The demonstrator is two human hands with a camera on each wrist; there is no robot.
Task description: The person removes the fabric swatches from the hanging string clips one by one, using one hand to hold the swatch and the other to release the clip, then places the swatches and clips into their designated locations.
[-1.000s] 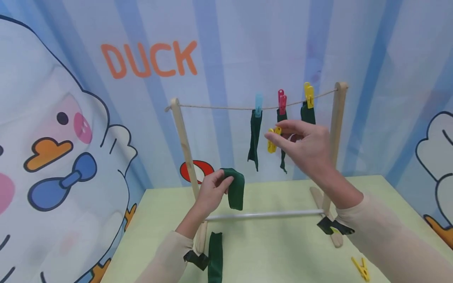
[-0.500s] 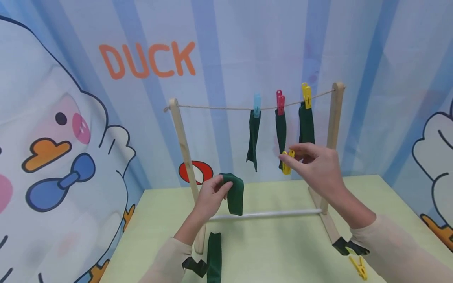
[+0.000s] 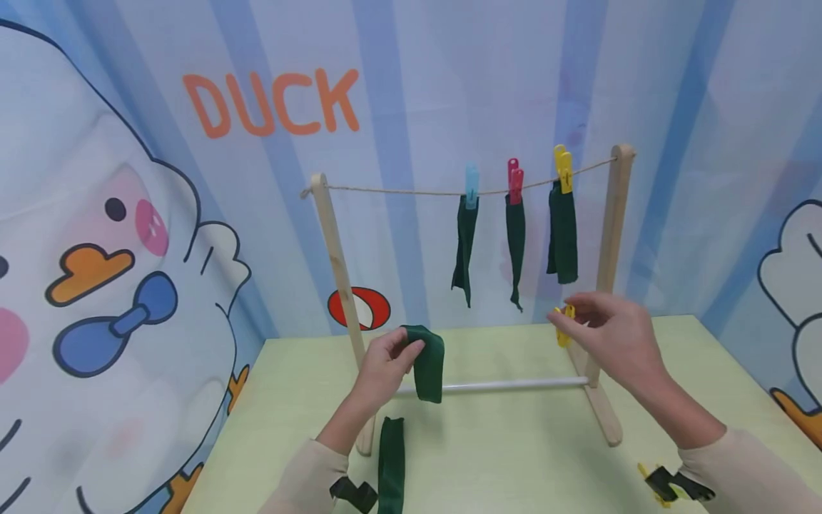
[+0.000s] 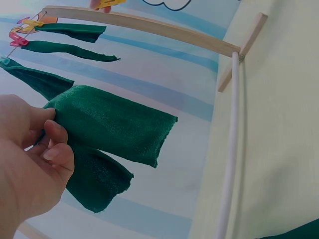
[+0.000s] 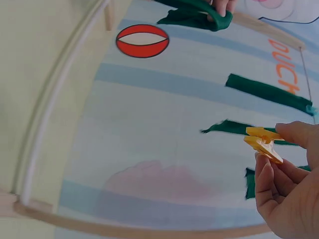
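Observation:
My left hand pinches a dark green cloth strip at its folded top, and both ends hang down, as the left wrist view shows. Between the thumb and fingers of my right hand is a yellow clothespin, held in front of the rack's right post. Three green strips hang from the string: one under a light blue clothespin, one under a red clothespin, one under a yellow clothespin. Another green strip lies on the table below my left hand.
The string runs between a left wooden post and a right wooden post. A white rod joins their feet low over the pale table. A second loose yellow clothespin lies at the front right, partly behind my wrist strap.
My right hand has moved down and to the right with the yellow clothespin, away from the hanging strips. My left hand has sunk slightly, still holding the green strip.

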